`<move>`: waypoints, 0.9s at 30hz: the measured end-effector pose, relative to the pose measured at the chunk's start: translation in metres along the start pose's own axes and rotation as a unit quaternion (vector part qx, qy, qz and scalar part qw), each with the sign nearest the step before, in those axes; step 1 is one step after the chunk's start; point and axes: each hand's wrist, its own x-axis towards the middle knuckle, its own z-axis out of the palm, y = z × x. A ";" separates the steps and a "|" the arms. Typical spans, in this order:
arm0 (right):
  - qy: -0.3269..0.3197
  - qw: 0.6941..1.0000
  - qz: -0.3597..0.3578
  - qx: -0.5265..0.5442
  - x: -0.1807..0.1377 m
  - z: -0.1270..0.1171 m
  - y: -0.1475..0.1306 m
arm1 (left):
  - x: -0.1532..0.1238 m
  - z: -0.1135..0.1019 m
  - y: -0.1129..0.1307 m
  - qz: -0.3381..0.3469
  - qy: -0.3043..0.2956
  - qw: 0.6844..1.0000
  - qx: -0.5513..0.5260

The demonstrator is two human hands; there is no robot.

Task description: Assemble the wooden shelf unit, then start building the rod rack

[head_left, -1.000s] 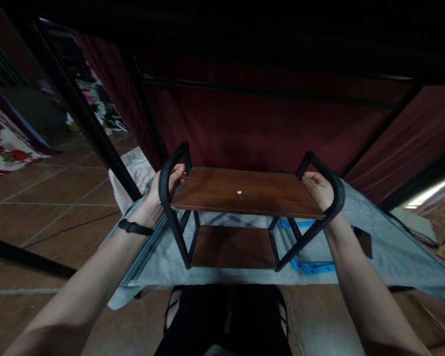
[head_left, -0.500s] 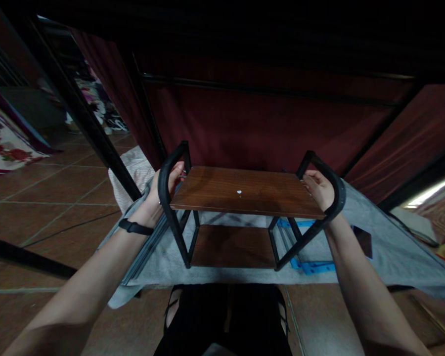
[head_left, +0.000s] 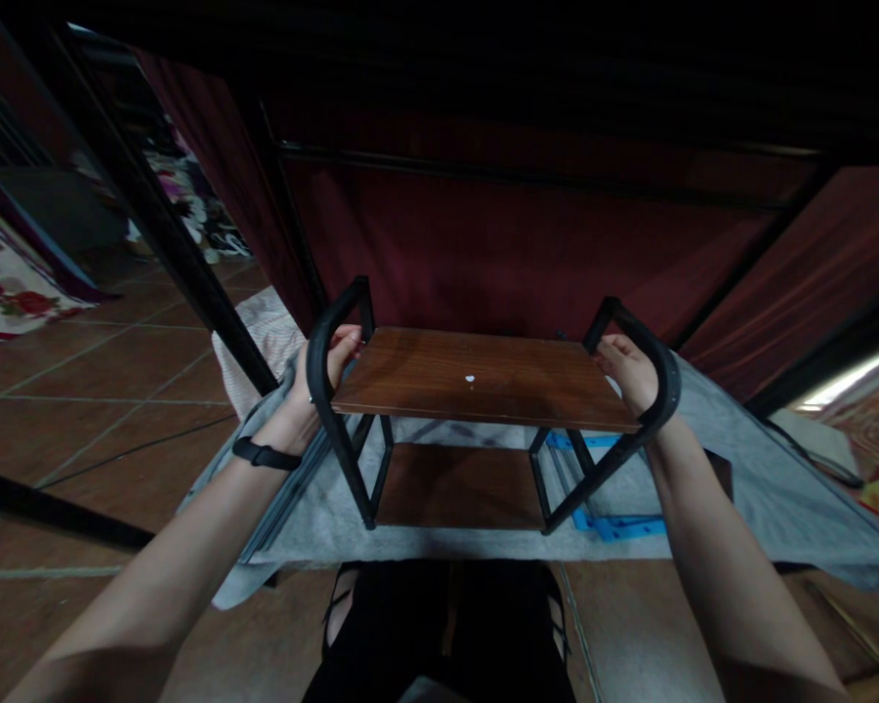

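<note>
A small two-tier rack stands on a grey cloth [head_left: 747, 488] on the floor in front of me. Its upper wooden shelf board [head_left: 483, 381] has a small white dot in the middle and sits between two black looped metal side frames. My left hand [head_left: 322, 376] reaches through the left frame [head_left: 320, 376] and grips the board's left end. At the board's right end, my right hand [head_left: 630, 376] is closed, inside the right frame [head_left: 655, 391]. A lower wooden board [head_left: 458, 488] lies between the frame feet. A black band circles my left wrist.
Dark red fabric panels on black poles [head_left: 498, 244] rise right behind the rack. Blue parts [head_left: 615, 527] and grey metal bars [head_left: 293, 498] lie on the cloth. A thick black pole [head_left: 153, 225] slants at left over brown floor tiles. A patterned rug [head_left: 7, 283] lies far left.
Both hands keep their hold on the upper board. The board and left frame have shifted very slightly leftward; otherwise the scene is the same.
</note>
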 end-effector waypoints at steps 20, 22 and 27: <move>0.014 1.000 -0.018 0.006 0.000 0.000 0.002 | -0.006 0.006 0.021 -0.053 -0.005 0.998 -0.033; 0.012 1.000 -0.014 0.015 -0.002 0.000 0.000 | -0.006 0.006 0.021 -0.048 -0.010 0.997 -0.053; 0.015 1.000 -0.018 -0.008 -0.012 -0.001 -0.005 | -0.007 0.009 0.024 -0.041 -0.024 0.997 -0.066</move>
